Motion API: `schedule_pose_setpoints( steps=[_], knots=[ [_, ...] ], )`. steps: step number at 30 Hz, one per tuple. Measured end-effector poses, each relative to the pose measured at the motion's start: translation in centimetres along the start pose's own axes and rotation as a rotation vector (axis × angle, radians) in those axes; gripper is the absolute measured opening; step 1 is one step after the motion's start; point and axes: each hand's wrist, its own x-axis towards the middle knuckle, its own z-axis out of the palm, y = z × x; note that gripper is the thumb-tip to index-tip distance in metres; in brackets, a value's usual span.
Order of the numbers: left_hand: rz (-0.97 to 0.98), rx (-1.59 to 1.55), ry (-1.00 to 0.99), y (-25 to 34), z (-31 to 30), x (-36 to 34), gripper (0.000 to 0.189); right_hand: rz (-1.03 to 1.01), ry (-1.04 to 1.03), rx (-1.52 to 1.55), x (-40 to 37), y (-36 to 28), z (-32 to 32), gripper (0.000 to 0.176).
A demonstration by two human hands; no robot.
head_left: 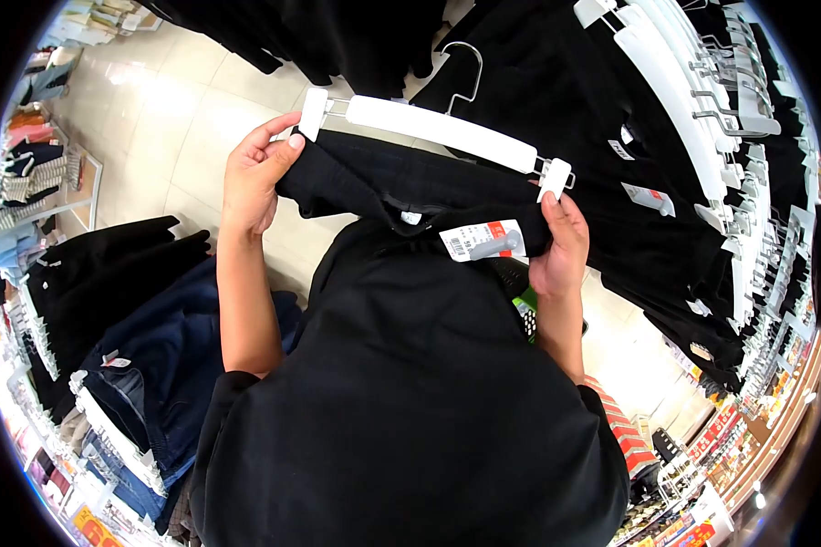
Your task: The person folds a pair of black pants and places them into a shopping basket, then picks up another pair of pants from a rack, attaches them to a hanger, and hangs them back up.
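Note:
Both my hands hold up black pants [401,178] clipped by the waistband to a white clip hanger [442,134] with a metal hook. My left hand [257,178] is closed at the left end, thumb and fingers pinching the waistband corner by the clip [313,114]. At the other end, my right hand [561,242] is closed around the waistband corner just under the right clip [555,180]. A white and red price tag [483,241] with a grey plastic piece hangs from the front. The lower part of the pants is hidden from view.
Black garments on white hangers [670,100] fill a rack on the right. Dark blue pants [169,356] and black pants [109,273] hang at the left. Pale floor tiles [178,118] show between the racks. Striped red fabric [622,428] is at lower right.

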Motion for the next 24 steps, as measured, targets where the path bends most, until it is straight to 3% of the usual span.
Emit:
schedule_pose_setpoints(
  steps=[12, 24],
  knots=[
    [0.013, 0.036, -0.029, 0.5, 1.0, -0.2, 0.046, 0.013, 0.009, 0.025, -0.9, -0.1, 0.1, 0.022],
    [0.038, -0.055, -0.049, 0.1, 0.3, -0.6, 0.041, -0.051, -0.03, 0.008, -1.4, -0.4, 1.1, 0.024]
  ],
)
